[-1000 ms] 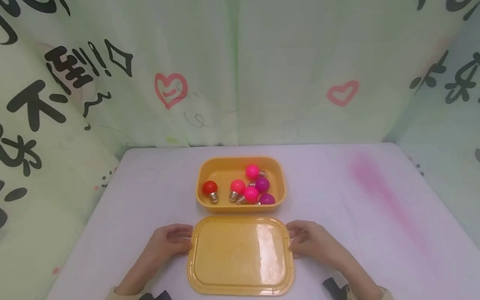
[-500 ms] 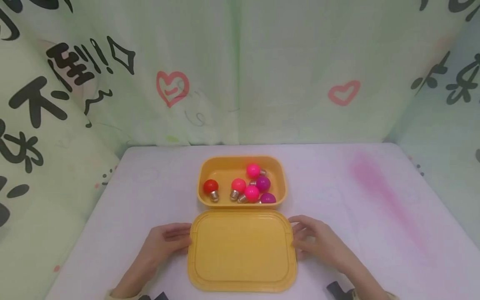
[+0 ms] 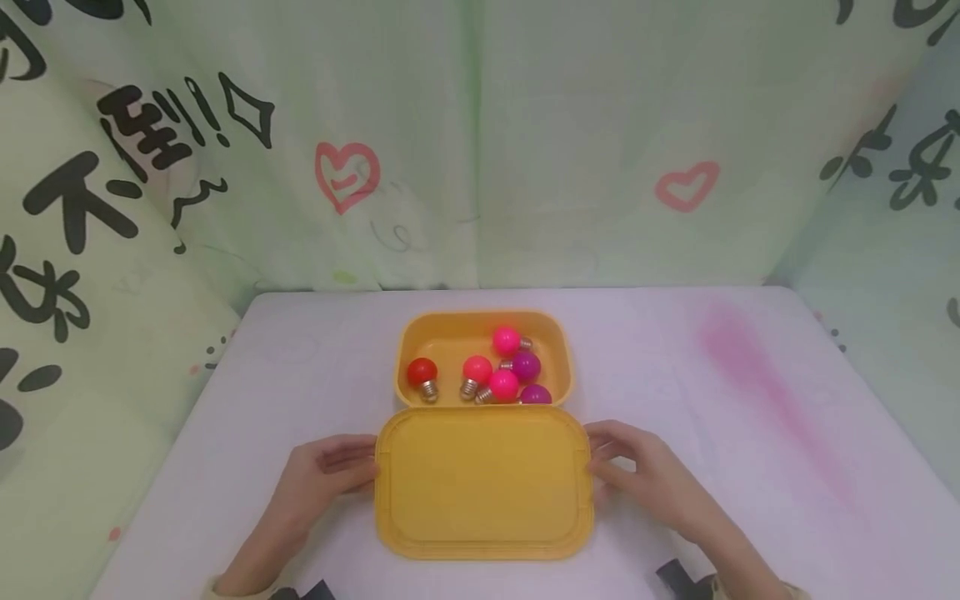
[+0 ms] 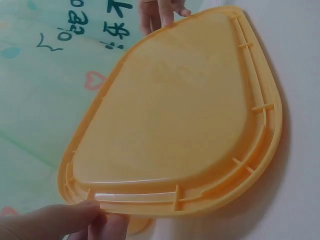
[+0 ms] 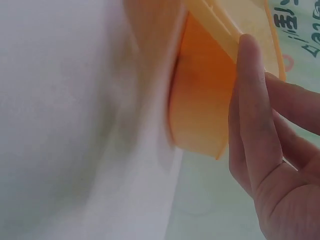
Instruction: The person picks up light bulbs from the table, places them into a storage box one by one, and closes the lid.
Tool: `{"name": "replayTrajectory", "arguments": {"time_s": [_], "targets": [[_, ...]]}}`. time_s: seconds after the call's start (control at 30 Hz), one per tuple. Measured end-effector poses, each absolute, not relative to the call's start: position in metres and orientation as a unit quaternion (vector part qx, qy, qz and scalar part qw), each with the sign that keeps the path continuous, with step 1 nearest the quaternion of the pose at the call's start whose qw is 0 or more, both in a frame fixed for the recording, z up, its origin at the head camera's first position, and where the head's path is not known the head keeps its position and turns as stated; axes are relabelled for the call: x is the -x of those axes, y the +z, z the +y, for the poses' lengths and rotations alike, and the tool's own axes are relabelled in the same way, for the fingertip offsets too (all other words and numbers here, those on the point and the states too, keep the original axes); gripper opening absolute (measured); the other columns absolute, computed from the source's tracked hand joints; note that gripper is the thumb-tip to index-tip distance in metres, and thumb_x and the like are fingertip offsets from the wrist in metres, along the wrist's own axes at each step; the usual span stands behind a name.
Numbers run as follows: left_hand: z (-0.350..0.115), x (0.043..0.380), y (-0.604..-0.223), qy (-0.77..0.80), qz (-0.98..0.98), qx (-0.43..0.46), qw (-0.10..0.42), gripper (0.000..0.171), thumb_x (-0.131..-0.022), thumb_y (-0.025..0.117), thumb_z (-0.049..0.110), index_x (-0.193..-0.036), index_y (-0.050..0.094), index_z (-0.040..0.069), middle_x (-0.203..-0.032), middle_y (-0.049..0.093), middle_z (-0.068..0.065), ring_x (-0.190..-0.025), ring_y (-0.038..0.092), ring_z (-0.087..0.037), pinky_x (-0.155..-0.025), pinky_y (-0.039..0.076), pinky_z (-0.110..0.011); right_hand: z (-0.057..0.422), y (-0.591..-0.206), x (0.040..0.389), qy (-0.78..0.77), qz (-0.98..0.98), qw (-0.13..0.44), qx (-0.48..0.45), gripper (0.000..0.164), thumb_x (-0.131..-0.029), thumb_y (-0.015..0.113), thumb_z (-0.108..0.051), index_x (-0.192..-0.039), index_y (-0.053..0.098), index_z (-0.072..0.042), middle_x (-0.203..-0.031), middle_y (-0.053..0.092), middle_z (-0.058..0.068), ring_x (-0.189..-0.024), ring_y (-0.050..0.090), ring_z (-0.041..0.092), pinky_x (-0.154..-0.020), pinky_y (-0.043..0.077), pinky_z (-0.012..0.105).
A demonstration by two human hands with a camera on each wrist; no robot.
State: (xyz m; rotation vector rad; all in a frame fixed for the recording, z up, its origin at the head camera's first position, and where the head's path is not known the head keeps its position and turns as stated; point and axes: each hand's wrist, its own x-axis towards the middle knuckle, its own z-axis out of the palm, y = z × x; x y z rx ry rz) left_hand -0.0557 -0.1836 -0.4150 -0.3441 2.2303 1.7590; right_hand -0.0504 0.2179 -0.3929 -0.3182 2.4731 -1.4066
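Observation:
A yellow rectangular lid (image 3: pixel 483 487) is held up off the table between both hands, its far edge overlapping the near rim of a yellow box (image 3: pixel 427 329). My left hand (image 3: pixel 326 471) pinches the lid's left edge, thumb on one face and fingers on the other, as the left wrist view shows of the hand (image 4: pixel 75 220). My right hand (image 3: pixel 637 467) pinches the opposite edge; the right wrist view has its fingers (image 5: pixel 255 100) at the lid's rim. Inside the box lie a red bulb (image 3: pixel 422 372), several pink bulbs (image 3: pixel 506 341) and purple bulbs (image 3: pixel 526 366), with metal screw bases.
The box stands on a white-covered table (image 3: pixel 712 433) with a pink stain at the right. Behind it hangs a pale green curtain (image 3: pixel 570 167) with hearts and black lettering. Dark straps (image 3: pixel 678 575) show near both sleeves.
Both hands have raised the lid and moved it forward. Its far edge, at first short of the box, now covers the box's near rim. The bulbs have stayed put.

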Motion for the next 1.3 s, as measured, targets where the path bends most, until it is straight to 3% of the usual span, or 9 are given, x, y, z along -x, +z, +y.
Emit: {"name": "replayTrajectory", "arguments": {"time_s": [0.13, 0.3, 0.5, 0.93, 1.3], "targets": [[-0.185, 0.057, -0.409, 0.608, 0.775, 0.116, 0.127, 0.043, -0.082, 0.081, 0.018, -0.121, 0.069, 0.005, -0.113, 0.073, -0.011, -0.099, 0.071, -0.022, -0.08, 0.061, -0.032, 0.219, -0.387, 0.053, -0.515, 0.835, 0.142, 0.13, 0.041, -0.092, 0.069, -0.008, -0.13, 0.058, 0.003, -0.111, 0.069, 0.014, -0.094, 0.068, 0.016, -0.069, 0.061, 0.026], [-0.186, 0.058, -0.398, 0.613, 0.775, 0.105, 0.112, 0.042, -0.083, 0.081, 0.019, -0.121, 0.068, 0.005, -0.114, 0.072, -0.011, -0.098, 0.071, -0.02, -0.08, 0.061, -0.03, 0.22, -0.38, 0.055, -0.527, 0.824, 0.14, 0.153, 0.036, -0.093, 0.067, -0.007, -0.127, 0.059, 0.004, -0.109, 0.069, 0.017, -0.091, 0.068, 0.01, -0.072, 0.062, 0.028], [-0.187, 0.058, -0.383, 0.624, 0.77, 0.093, 0.093, 0.043, -0.084, 0.08, 0.019, -0.121, 0.068, 0.003, -0.113, 0.073, -0.01, -0.095, 0.072, -0.016, -0.081, 0.061, -0.03, 0.221, -0.369, 0.057, -0.554, 0.802, 0.151, 0.164, 0.034, -0.095, 0.065, -0.011, -0.125, 0.059, 0.005, -0.114, 0.066, 0.02, -0.094, 0.068, 0.013, -0.078, 0.061, 0.031], [-0.187, 0.065, -0.361, 0.616, 0.785, 0.063, 0.036, 0.038, -0.088, 0.076, 0.025, -0.119, 0.068, 0.004, -0.115, 0.072, -0.007, -0.098, 0.071, -0.012, -0.081, 0.06, -0.03, 0.22, -0.346, 0.07, -0.533, 0.817, 0.117, 0.186, 0.024, -0.099, 0.06, -0.016, -0.122, 0.062, -0.008, -0.117, 0.067, 0.01, -0.101, 0.068, 0.015, -0.082, 0.06, 0.029], [-0.185, 0.069, -0.347, 0.621, 0.782, 0.044, 0.006, 0.037, -0.091, 0.073, 0.028, -0.12, 0.068, 0.006, -0.115, 0.072, -0.002, -0.101, 0.07, -0.011, -0.084, 0.059, -0.028, 0.22, -0.337, 0.074, -0.554, 0.8, 0.076, 0.218, 0.021, -0.099, 0.058, -0.007, -0.12, 0.063, -0.004, -0.113, 0.068, 0.008, -0.102, 0.067, 0.014, -0.084, 0.06, 0.034]]}}
